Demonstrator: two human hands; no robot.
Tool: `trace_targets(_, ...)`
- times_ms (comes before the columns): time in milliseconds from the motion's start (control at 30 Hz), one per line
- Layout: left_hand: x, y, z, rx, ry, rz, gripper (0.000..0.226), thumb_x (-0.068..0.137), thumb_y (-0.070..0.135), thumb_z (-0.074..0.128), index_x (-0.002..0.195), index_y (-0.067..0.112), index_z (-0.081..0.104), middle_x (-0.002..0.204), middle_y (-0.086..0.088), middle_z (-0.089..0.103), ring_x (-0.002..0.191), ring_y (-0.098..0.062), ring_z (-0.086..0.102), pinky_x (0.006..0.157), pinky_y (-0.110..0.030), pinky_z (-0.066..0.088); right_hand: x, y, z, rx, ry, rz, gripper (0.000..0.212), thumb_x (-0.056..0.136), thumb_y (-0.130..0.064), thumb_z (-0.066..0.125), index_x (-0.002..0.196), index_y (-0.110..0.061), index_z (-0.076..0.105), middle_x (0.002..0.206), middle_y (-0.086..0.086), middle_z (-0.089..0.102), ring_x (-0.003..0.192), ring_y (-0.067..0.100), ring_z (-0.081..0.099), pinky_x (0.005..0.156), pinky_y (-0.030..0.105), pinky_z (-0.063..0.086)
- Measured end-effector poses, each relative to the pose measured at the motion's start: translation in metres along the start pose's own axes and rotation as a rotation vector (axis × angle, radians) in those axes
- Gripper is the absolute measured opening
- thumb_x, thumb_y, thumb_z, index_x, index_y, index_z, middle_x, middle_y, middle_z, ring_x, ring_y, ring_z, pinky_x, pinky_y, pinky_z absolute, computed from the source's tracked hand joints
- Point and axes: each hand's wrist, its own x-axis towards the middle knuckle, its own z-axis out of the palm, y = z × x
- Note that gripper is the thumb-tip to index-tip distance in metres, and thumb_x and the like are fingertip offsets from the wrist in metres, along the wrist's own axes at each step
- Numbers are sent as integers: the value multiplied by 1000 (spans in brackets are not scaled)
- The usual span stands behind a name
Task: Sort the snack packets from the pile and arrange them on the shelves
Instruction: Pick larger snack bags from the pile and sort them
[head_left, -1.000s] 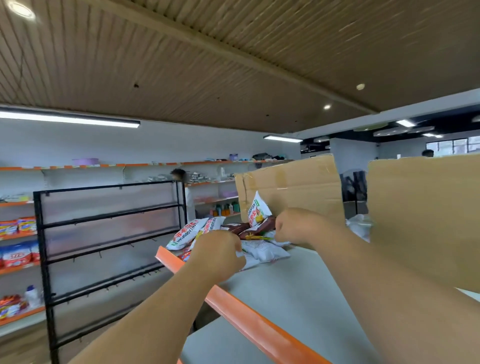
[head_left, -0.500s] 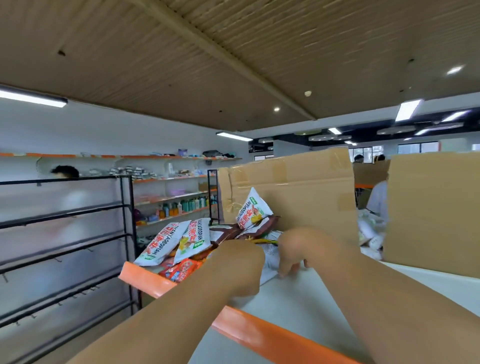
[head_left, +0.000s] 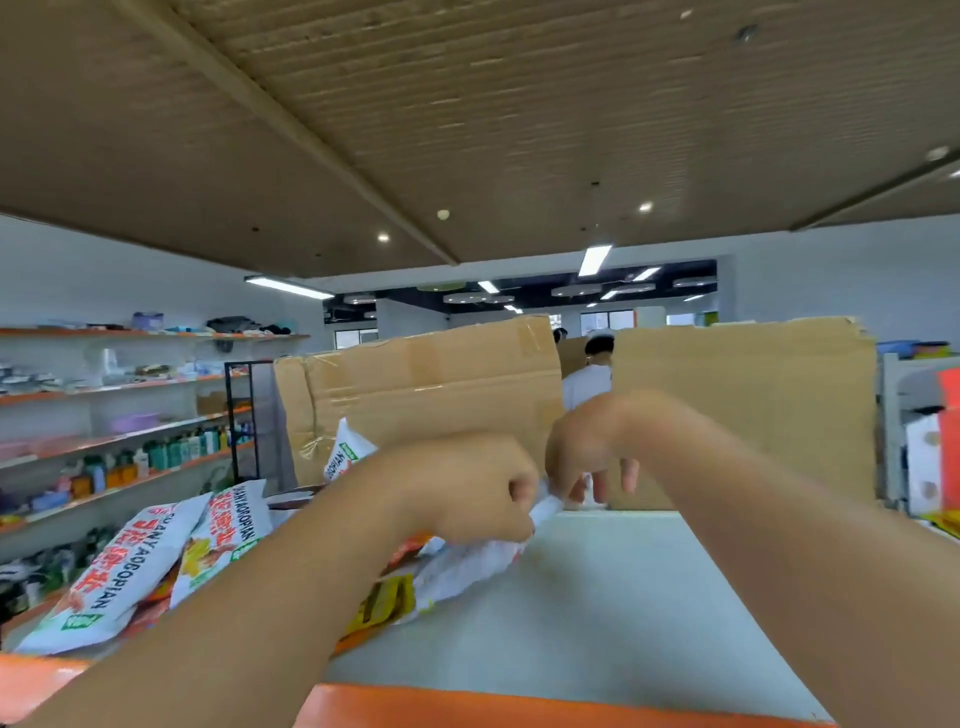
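The left hand (head_left: 467, 488), mid-frame, gripped a white snack packet (head_left: 478, 564) beside the pile (head_left: 130, 566) at lower left on the shelf (head_left: 597, 623). The right hand (head_left: 587, 447) hung its fingers at the packet's corner, and I cannot tell if it held it. Behind, the cardboard boxes (head_left: 426, 395) hid their contents.

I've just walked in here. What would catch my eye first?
Two bare arms reach across the grey table: the left hand grips a white packet, the right hand hangs right at its tip. At the left lies a pile of red-and-white snack packets, and two big cardboard boxes stand behind, with stocked wall shelves far left.
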Motion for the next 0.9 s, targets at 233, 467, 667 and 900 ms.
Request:
trace_targets(233,39,15,-42,-255,290,159,12,94,24,68,83,27,68,75,17,71,68,3,63,61,-16,47,-79,74,-42,145,485,12,24,96,-20,52,74,-20,62,86,-1,63,83,18,63,82,41,62)
trace_targets(467,86,19,-28,-490,363,164,12,96,23,67,86,28,70,87,8,77,91,-17,72,92,-49,57,-100,128,-44,229,766,21,27,85,-21,52,59,-19,44,62,-2,43,65,20,43,66,34,40)
trace_targets(667,102,35,-36,-524,417,190,16,100,23,62,86,27,70,85,11,76,83,-11,70,79,-36,55,-114,158,-58,220,782,28,37,88,-20,54,54,-22,40,58,-6,36,62,19,37,66,34,35)
trace_targets(900,143,39,-4,-367,259,11,11,99,23,61,98,32,67,106,7,68,97,-14,66,83,-33,56,-63,172,-30,76,519,156,24,93,-25,53,73,-15,61,71,-3,67,68,20,60,69,32,50)
